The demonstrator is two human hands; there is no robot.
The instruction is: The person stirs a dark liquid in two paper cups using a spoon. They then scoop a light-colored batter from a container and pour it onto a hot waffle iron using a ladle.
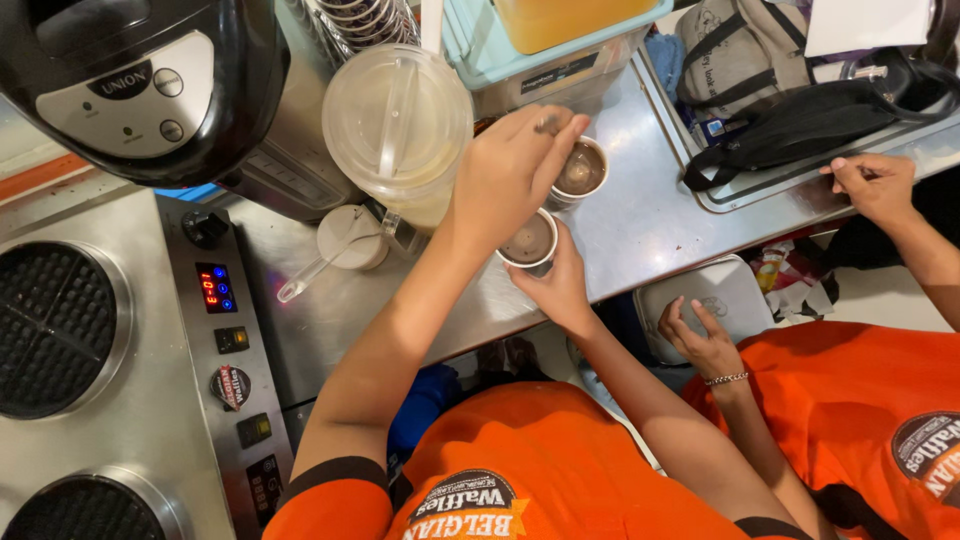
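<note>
A small white paper cup of brown drink (529,241) is held from below by the right hand (556,285), just nearer than a second cup (581,169) stirred by the left hand (508,170), its grip pinched on a thin stirrer (548,126).

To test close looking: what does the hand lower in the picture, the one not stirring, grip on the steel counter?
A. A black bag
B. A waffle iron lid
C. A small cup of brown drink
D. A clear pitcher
C: the right hand wraps the nearer small cup of brown liquid.
</note>
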